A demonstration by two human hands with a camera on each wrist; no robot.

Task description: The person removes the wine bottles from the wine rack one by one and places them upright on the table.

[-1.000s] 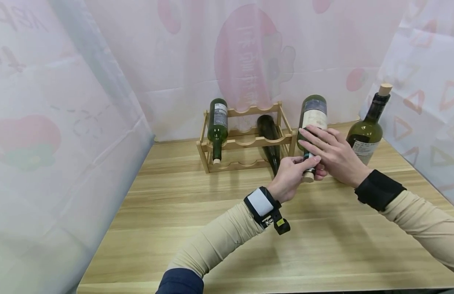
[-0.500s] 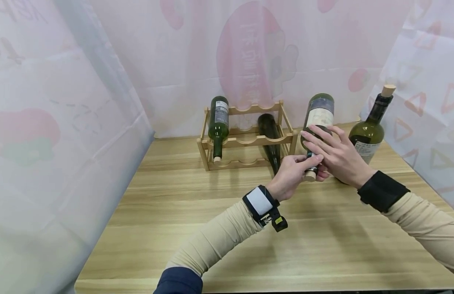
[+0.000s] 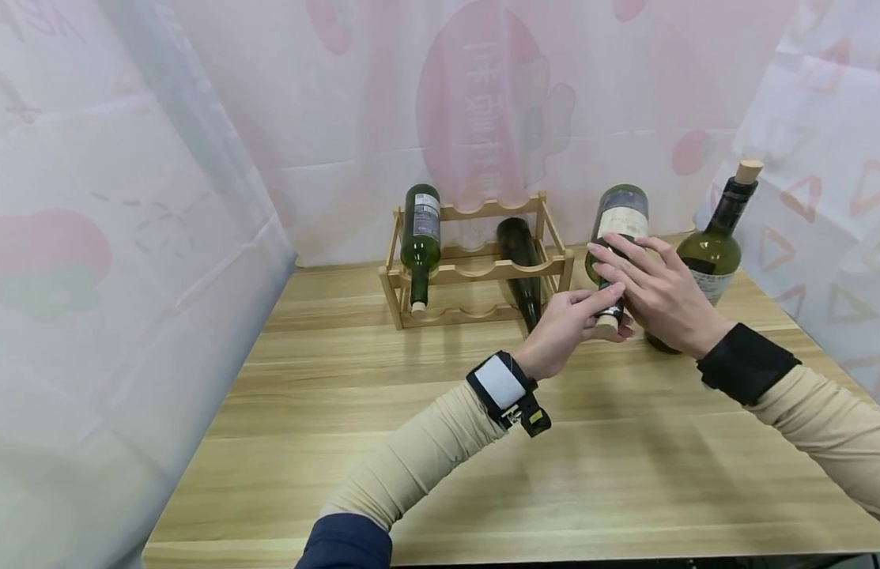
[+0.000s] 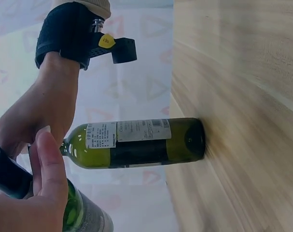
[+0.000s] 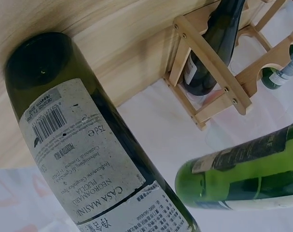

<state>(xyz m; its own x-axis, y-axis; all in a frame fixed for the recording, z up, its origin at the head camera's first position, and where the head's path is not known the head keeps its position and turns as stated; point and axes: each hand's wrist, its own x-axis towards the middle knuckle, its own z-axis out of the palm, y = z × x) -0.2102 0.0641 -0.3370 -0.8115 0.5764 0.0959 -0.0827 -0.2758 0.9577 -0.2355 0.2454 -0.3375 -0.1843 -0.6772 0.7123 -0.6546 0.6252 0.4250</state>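
Observation:
A green wine bottle point(image 3: 621, 221) is held off the table, its base toward the back wall and its corked neck toward me. My left hand point(image 3: 564, 328) pinches the neck near the cork. Across the bottle's shoulder lie the fingers of my right hand point(image 3: 663, 296), which grips it from the right; its thumb is hidden. In the left wrist view, my left fingers point(image 4: 50, 164) close on the dark neck. Behind my right hand, another corked wine bottle point(image 3: 711, 251) stands upright on the table.
A wooden wine rack point(image 3: 475, 273) stands at the back. One green bottle point(image 3: 421, 229) lies on its upper left, cork forward. A dark bottle point(image 3: 521, 257) lies in its lower right, neck forward. A printed curtain point(image 3: 340, 118) hangs behind the table point(image 3: 340, 411).
The held bottle has shifted slightly right, and its corked end has risen a little. Both hands moved along with it. The racked bottles stay in place.

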